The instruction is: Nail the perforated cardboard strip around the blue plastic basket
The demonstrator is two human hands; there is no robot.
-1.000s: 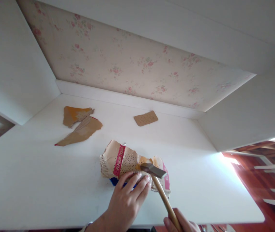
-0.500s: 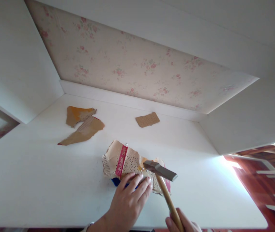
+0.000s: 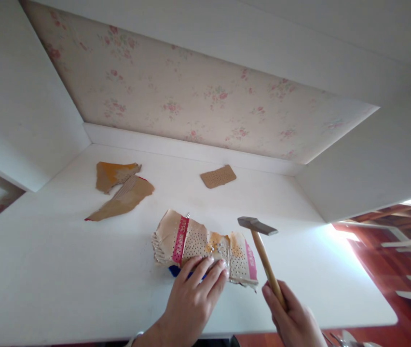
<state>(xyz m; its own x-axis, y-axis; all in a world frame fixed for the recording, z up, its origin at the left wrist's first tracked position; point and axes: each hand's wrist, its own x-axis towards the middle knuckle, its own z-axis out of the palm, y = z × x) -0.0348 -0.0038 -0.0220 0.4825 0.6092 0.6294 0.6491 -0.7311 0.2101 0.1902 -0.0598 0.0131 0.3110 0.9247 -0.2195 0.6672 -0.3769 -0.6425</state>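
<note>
A torn piece of cardboard (image 3: 196, 239) with many small holes and pink-red printed bands lies on the white desk in front of me. My left hand (image 3: 194, 296) holds it down, fingers bent over its near edge and the thumb hidden. A small shiny metal piece, perhaps a nail (image 3: 212, 249), shows just beyond the fingertips. Something blue (image 3: 174, 271) is partly visible under the cardboard. My right hand (image 3: 292, 311) is closed round the wooden handle of a hammer (image 3: 258, 225). The hammer's grey head is raised, apart from the cardboard and to its right.
Two torn cardboard scraps (image 3: 124, 197) lie at the back left of the white desk (image 3: 64, 270). A small perforated cardboard piece (image 3: 218, 177) is near the back edge. White panels (image 3: 364, 159) enclose the sides. Floral wallpaper (image 3: 176, 91) covers the back.
The hammer has moved up and right, away from the cardboard, uncovering its right part. My right hand has come further into view. My left hand stays on the cardboard.
</note>
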